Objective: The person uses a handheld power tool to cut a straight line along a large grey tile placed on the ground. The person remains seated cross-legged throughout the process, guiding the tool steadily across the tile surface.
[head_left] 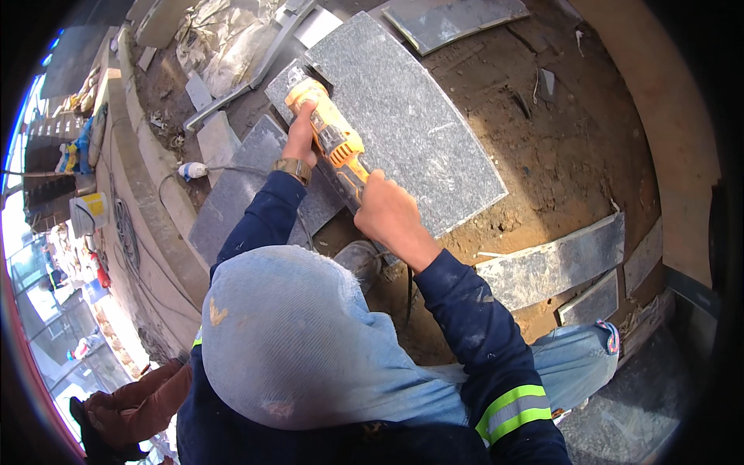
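A yellow and black angle grinder [335, 133] is held in both my hands, tilted with its head toward the far left. My left hand [301, 138], with a watch on its wrist, is closed round the front of the body near the head. My right hand [390, 215] wraps the rear handle. The grinder's head is over the far left edge of a large grey stone slab [418, 124]; I cannot make out its disc or whether it touches the stone. Another grey slab [240, 190] lies to the left, partly hidden by my left arm.
A cable with a white and blue connector [193, 170] crosses the left slab. Narrow stone strips [554, 260] lie on the dirt at right, and another slab [457, 19] at the far side. A bucket [88, 213] stands at left. Another person's legs [143, 403] show lower left.
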`<state>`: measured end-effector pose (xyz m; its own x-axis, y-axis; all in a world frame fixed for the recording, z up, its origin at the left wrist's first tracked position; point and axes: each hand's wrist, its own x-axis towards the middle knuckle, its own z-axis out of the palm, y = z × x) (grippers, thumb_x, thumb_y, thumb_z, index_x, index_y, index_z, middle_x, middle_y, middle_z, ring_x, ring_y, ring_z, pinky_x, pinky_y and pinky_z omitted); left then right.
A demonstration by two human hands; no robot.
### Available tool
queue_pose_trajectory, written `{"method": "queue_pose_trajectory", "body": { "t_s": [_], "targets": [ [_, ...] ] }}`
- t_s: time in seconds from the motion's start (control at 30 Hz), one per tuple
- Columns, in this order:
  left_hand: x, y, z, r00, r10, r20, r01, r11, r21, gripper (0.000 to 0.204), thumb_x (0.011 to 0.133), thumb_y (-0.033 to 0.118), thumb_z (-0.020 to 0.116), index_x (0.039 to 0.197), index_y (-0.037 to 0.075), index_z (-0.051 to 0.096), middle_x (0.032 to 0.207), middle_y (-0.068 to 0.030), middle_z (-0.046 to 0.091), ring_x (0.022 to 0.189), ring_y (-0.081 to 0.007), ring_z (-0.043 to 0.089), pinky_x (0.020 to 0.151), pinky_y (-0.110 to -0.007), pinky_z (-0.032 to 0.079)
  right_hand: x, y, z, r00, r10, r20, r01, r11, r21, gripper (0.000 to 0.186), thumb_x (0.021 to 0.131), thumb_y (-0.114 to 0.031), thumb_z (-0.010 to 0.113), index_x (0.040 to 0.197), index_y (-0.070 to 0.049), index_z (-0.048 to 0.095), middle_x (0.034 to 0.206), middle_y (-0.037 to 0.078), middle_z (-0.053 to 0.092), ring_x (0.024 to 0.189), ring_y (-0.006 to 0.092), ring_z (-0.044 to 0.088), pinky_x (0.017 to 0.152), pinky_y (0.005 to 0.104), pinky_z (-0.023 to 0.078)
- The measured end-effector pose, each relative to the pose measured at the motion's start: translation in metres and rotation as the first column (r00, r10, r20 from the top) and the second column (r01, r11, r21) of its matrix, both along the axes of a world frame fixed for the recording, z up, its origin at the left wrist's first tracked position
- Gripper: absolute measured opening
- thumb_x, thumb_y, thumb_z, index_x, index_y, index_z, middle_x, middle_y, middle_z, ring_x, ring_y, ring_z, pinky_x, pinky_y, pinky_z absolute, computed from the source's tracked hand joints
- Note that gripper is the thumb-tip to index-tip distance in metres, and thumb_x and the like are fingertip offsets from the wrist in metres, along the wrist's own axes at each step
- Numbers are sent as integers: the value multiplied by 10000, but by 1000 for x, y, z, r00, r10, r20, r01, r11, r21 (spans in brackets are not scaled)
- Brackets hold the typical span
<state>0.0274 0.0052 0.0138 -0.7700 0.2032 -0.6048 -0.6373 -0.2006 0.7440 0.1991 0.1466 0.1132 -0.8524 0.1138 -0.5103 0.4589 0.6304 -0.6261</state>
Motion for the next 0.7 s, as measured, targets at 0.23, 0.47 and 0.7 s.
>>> {"method": "queue_pose_trajectory", "body": {
  "t_s": [0.23,0.47,0.7],
  "targets": [
    [-6,-2,-1,1000,-11,-9,11,1000,-3,418,937,419,555,1146,58,580,942,-64,670,837,-188,677,781,-358,566,-7,-1,-1,1000,28,-7,-28,1000,11,280,752,-69,631,984,45,524,906,253,666,870,409,672,777,479,524],
    [-13,-3,-5,999,-4,41,4,1000,1,483,915,417,602,1232,53,573,1058,-67,677,944,-205,663,860,-368,527,-14,-4,-5,999,26,19,-26,999,29,320,745,-84,658,1007,44,525,927,229,671,889,381,680,784,455,533],
    [-15,-1,-10,999,15,29,-15,1000,0,503,900,418,626,1225,38,580,1061,-63,677,938,-204,660,862,-364,521,-17,-3,-3,999,34,29,-35,999,27,333,747,-92,664,1019,40,526,952,228,669,904,375,680,800,446,535]
  ]
}}
